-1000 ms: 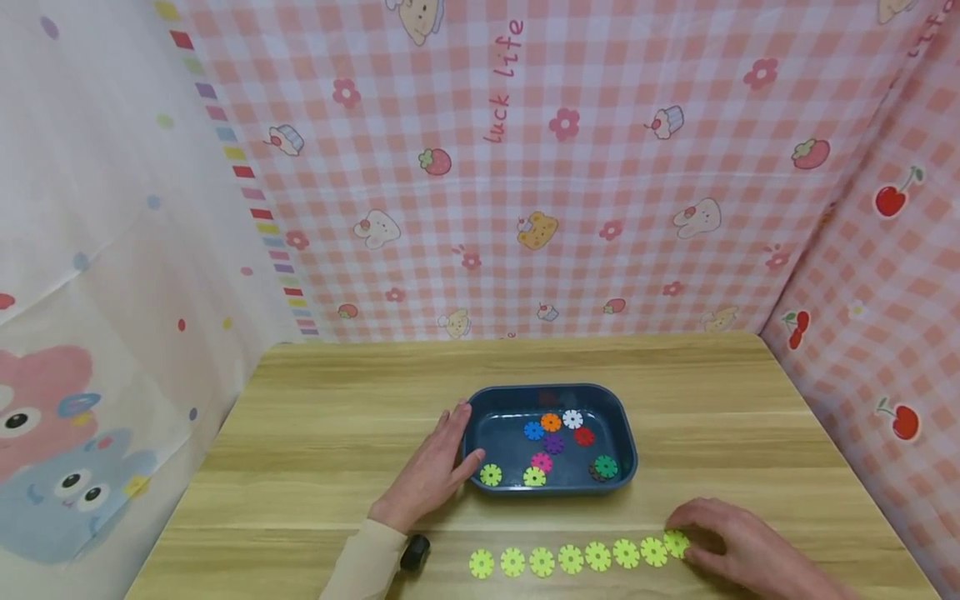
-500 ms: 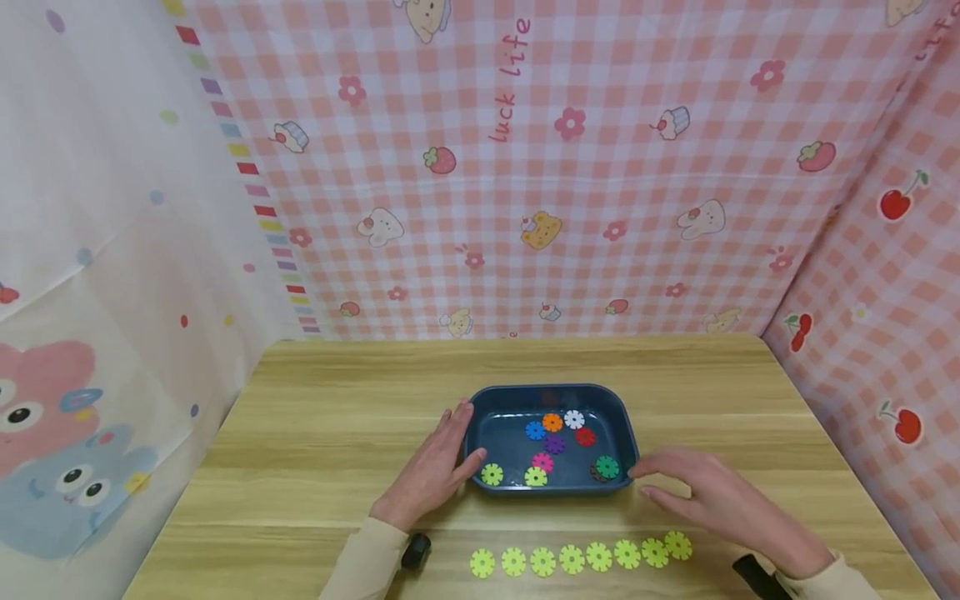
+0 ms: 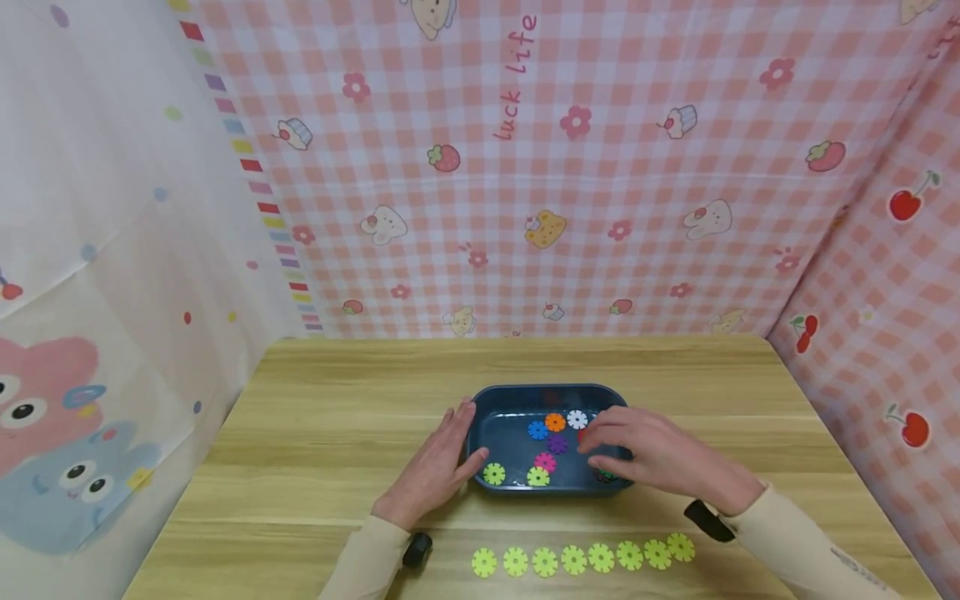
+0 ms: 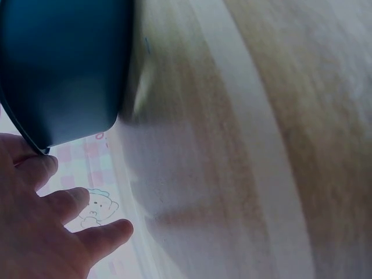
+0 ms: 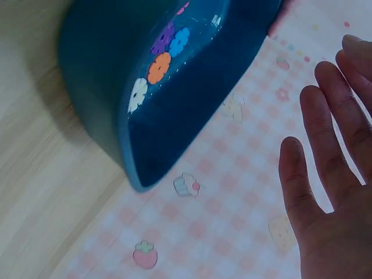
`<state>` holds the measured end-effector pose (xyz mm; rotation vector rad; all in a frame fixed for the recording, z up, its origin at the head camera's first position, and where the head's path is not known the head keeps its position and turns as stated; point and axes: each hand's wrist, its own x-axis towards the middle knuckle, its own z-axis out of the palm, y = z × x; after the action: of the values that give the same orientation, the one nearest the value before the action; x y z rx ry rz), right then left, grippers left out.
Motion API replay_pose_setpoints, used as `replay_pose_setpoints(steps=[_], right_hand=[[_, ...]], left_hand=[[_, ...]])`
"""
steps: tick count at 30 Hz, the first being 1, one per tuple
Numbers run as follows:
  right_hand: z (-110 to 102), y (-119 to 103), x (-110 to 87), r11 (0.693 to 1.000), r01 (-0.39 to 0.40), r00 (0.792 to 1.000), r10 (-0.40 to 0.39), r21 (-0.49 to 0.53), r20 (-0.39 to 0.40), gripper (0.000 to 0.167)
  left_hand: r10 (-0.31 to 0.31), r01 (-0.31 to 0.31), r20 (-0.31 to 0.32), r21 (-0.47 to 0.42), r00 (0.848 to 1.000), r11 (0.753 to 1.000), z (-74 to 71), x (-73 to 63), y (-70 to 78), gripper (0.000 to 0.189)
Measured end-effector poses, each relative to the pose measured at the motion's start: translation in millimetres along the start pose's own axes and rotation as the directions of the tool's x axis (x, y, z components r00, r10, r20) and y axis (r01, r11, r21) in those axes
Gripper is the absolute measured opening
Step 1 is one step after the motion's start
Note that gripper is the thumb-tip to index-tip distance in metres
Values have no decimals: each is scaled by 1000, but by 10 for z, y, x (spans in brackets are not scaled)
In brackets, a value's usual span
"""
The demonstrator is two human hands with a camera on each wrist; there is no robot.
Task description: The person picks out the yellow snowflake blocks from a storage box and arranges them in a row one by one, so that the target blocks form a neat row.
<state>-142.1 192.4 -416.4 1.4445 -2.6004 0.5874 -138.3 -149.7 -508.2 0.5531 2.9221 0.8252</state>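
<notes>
A dark blue tray (image 3: pixel 525 490) stands on the table with several colourful notched plastic discs inside. Among them are a white disc (image 3: pixel 577 419), an orange disc (image 3: pixel 555 422), a blue disc (image 3: pixel 537 430), a purple disc (image 3: pixel 557 444), a pink disc (image 3: pixel 545 462) and two yellow-green ones. My left hand (image 3: pixel 426 475) rests against the tray's left side, fingers extended and thumb at the near rim. Over the tray's right half hovers my right hand (image 3: pixel 656 450), fingers loosely bent and apart from the thumb, holding nothing. It partly hides a red disc (image 3: pixel 582 437) and a green disc (image 3: pixel 606 475).
In front of the tray, several yellow-green discs (image 3: pixel 573 560) lie in a row on the wooden table (image 3: pixel 337 400). A pink checked cloth (image 3: pixel 495 192) hangs behind the table's far edge. Dark straps (image 3: pixel 708 521) sit at the wrists.
My right hand has left the disc at the right end of the row and moved up and left over the tray. My left hand stays at the tray's side.
</notes>
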Motion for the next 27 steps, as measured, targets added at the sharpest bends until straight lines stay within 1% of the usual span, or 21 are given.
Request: replay_pose_setpoints(steps=[5,14,19,22,27], right_hand=[[90,48,161,999,42,998,-42,-13,37,12],[363,136,349,999,12,993,-17,41,119,15],[510,187,413,996,10,988,-23,84,152,18],[578,216,446,994,12,983,-32,106,181,20],[667,269,471,993,-8,969,-21,116,248,24]], left_hand=[[-5,5,2,8,1000,1000,0,-1,-2,76],[-5,5,8,2,1000,1000,-1,-3,-2,76],[-1,1,14,-5,1000,1000,-4,-10,3,76],[0,0,12,-8,1000,1000,-6,-8,1,76],[1,-1,11,-3,1000,1000,-10,-6,-1,76]])
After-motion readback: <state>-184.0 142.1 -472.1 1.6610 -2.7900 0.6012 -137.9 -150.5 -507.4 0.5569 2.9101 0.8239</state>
